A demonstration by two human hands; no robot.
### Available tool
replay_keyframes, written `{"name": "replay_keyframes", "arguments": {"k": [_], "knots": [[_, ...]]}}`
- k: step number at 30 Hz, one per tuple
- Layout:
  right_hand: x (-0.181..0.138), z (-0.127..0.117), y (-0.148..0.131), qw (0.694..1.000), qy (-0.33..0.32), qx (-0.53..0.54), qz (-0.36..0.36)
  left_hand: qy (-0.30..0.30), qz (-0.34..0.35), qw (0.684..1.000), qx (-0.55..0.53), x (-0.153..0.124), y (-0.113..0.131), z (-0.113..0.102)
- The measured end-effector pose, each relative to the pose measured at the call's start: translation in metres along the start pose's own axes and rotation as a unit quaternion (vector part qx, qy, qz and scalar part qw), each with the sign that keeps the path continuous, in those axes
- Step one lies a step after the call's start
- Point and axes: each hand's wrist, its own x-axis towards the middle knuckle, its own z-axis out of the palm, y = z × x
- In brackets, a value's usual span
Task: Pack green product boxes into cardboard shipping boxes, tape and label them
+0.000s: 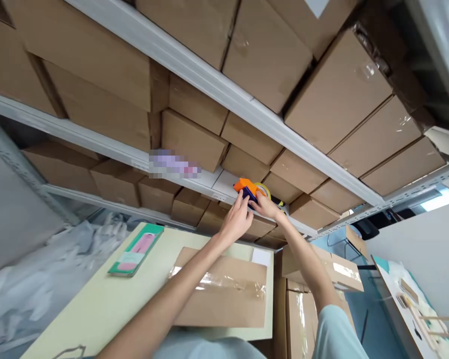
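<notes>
Both my hands reach forward to the front of a shelf, where an orange and dark blue hand tool (246, 185) sits; its exact kind is hard to make out. The fingers of my left hand (238, 218) are on its dark blue side. My right hand (266, 205) grips its right end, fingers bent round it. Just behind the right fingers shows a yellow roll of tape (265, 188), partly hidden. Something black and yellow (279, 201) lies to the right of the roll.
Cardboard boxes (194, 139) fill the grey shelves (194, 65). Below, a pale table (134, 299) bears a taped carton (224, 299) and a green and pink package (136, 249). More cartons (303, 314) stand at right. White plastic wrapping (60, 279) is heaped at left.
</notes>
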Motion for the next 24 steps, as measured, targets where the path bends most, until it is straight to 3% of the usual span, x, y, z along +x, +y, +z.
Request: {"name": "replay_keyframes", "arguments": {"k": [3, 6, 11, 15, 18, 20, 22, 24], "knots": [[0.055, 0.009, -0.01, 0.998, -0.028, -0.047, 0.029, -0.008, -0.014, 1.0, 0.015, 0.01, -0.017, -0.013], [0.082, 0.018, -0.012, 0.997, -0.042, -0.058, 0.042, 0.004, 0.008, 1.0, 0.013, -0.003, -0.029, -0.03], [0.089, 0.029, -0.005, 0.995, -0.047, -0.067, 0.063, 0.017, -0.012, 1.0, 0.012, -0.037, -0.042, -0.058], [0.084, 0.037, -0.005, 0.994, -0.013, -0.061, 0.089, 0.017, -0.043, 0.999, 0.009, -0.059, -0.046, -0.077], [0.063, 0.052, -0.001, 0.994, 0.047, -0.033, 0.094, 0.012, -0.075, 0.997, 0.02, -0.084, -0.05, -0.092], [0.029, 0.067, 0.01, 0.989, 0.143, -0.002, 0.049, 0.001, -0.096, 0.995, 0.036, -0.107, -0.057, -0.102], [-0.025, 0.086, 0.022, 0.975, 0.213, 0.062, 0.023, -0.017, -0.119, 0.991, 0.056, -0.135, -0.066, -0.111], [-0.094, 0.104, 0.028, 0.961, 0.235, 0.138, 0.035, -0.038, -0.158, 0.984, 0.077, -0.163, -0.078, -0.116]]}}
